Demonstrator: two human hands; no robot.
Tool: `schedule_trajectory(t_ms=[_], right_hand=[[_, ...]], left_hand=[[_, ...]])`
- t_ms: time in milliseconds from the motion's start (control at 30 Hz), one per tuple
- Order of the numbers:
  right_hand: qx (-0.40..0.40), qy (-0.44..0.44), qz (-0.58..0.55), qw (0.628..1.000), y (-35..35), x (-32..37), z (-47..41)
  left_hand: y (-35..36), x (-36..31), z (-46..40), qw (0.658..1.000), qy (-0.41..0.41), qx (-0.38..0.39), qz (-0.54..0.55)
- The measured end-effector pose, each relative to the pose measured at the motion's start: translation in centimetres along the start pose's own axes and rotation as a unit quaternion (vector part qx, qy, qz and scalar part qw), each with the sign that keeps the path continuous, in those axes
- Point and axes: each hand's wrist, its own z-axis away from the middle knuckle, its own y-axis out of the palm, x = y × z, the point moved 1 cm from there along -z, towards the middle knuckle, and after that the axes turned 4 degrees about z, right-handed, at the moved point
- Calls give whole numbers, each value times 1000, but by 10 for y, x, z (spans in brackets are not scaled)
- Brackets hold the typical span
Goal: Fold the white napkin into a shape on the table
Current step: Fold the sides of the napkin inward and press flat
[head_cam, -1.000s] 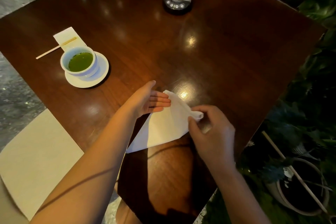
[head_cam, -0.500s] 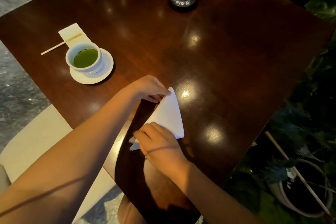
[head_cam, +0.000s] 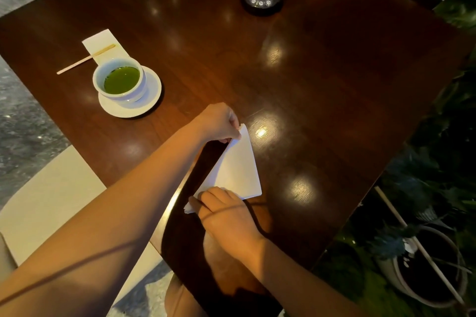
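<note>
White napkin [head_cam: 238, 170] lies flat on the dark wooden table [head_cam: 309, 72], near the person's edge, folded into a triangle. Apex points away from the person; long layered edge runs down its left side.

Left hand [head_cam: 219, 122] at the apex: fingers curled, pinching the top corner. Right hand [head_cam: 228, 210] at the lower left corner: fingers curled down over the paper there, holding that corner against the table. Loose layer ends poke out just left of the right hand's fingers.

Further out, left side of table: white cup [head_cam: 119, 80] of green liquid on a white saucer [head_cam: 152, 92], well apart from the napkin. Just behind the cup, a small white paper slip [head_cam: 101, 40] with a wooden stir stick [head_cam: 85, 59] lying across it.

Far edge of table: upright menu card in a dark stand [head_cam: 261, 0] with small round buttons on its base.

Right of table: leafy plants, and a pot [head_cam: 435, 273] with a stick leaning through it. Pale seat cushion [head_cam: 49, 195] at lower left.
</note>
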Motion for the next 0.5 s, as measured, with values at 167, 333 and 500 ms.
schedule_trajectory(t_ms=[167,333,500], right_hand=[[27,3,10,1000,-1,2,6],[108,14,85,990,-1,11,15],[23,19,-7,1000,-20,5,14]], left_hand=[[6,-2,2,991,77,-39,-105],[12,1,1,988,80,-49,-119],[18,13,38,979,70,-190,-16]])
